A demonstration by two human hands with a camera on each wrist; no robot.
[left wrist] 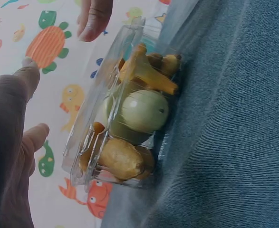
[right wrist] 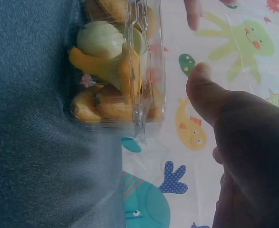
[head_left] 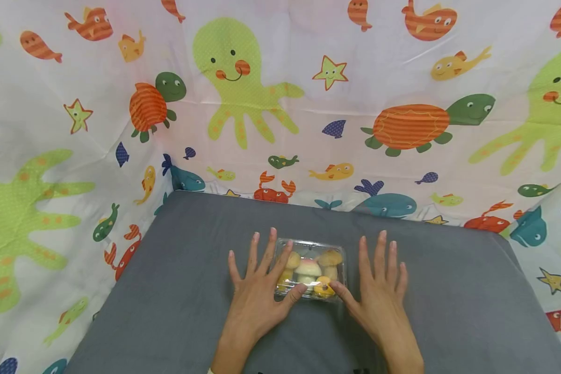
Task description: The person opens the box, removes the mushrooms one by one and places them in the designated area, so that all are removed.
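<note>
A sea-creature-print curtain [head_left: 318, 114] lines the back and side edges of a gray counter [head_left: 168, 311]. A clear box [head_left: 318, 246] of mushrooms [head_left: 308, 268] sits near the back edge's middle, the left hand [head_left: 260, 296] and right hand [head_left: 381, 301] at its ends, fingers spread, holding nothing.

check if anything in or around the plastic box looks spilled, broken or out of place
Nothing stands out. The clear plastic box sits flat on the grey cloth, its lid looks closed, and the mushroom-shaped pieces appear to be all inside, with none spilled.
</note>
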